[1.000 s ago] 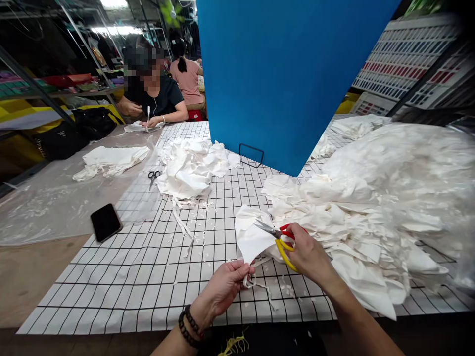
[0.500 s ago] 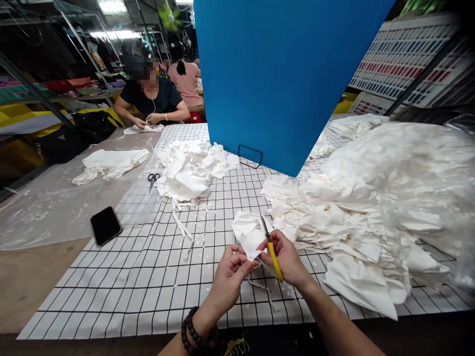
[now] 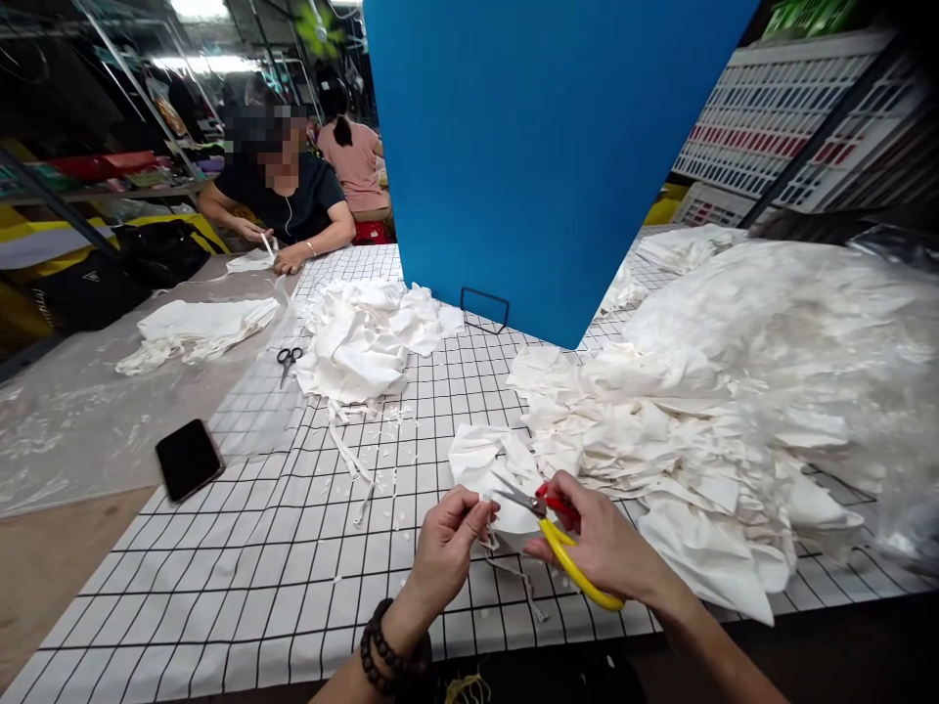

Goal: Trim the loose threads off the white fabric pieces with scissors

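My right hand [image 3: 602, 538] grips a pair of scissors [image 3: 568, 557] with one yellow and one red handle. Their blades are apart and point left toward my other hand. My left hand [image 3: 449, 543] is pinched closed on the edge of a white fabric piece [image 3: 480, 450], close to the blade tips. That piece lies partly on the table, in front of a large heap of white fabric [image 3: 660, 420]. Thin white strips [image 3: 524, 582] lie below my hands.
A grid-patterned cloth [image 3: 256, 587] covers the table. To the left are a phone [image 3: 189, 460], small black scissors [image 3: 289, 362] and another white fabric pile [image 3: 359, 337]. A tall blue board [image 3: 550, 166] stands ahead. A co-worker [image 3: 283, 205] handles white fabric across the table.
My right hand has turned the scissors from pointing up to pointing left, with blades spread, and drawn off the fabric. My left hand keeps its pinch. The co-worker's hands have shifted.
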The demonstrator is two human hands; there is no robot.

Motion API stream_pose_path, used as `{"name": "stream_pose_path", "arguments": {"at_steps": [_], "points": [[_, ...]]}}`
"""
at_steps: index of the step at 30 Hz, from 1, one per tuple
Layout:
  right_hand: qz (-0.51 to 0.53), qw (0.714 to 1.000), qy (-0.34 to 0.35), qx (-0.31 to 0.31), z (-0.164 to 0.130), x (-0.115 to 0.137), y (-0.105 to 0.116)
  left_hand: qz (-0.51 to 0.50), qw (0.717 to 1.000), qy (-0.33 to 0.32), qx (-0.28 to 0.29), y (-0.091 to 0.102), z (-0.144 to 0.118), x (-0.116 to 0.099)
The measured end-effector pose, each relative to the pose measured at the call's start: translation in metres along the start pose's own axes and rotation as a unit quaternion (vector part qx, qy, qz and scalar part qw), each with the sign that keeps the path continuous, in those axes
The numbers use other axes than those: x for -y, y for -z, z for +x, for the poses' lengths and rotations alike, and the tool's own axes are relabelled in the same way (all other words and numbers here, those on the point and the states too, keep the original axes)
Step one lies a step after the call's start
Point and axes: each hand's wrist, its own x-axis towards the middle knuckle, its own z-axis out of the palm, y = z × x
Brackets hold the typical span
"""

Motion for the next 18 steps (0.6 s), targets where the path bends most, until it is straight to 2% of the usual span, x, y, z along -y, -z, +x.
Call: {"name": "stream_pose_path", "arguments": {"at_steps": [4, 9, 18], "points": [[-0.085, 0.996, -0.003, 0.004, -0.007, 0.011, 0.001, 0.016, 1.0, -0.007, 0.022, 0.0, 0.0, -0.006], [-0.09, 0.996, 0.016, 0.003, -0.006, 0.012, -0.006, -0.005, 0.999, 0.01, 0.048, -0.001, -0.001, -0.007], [-0.107, 0.994, 0.01, 0.023, -0.005, 0.016, -0.006, 0.032, 0.997, -0.004, 0.073, 0.003, -0.003, -0.01]]}}
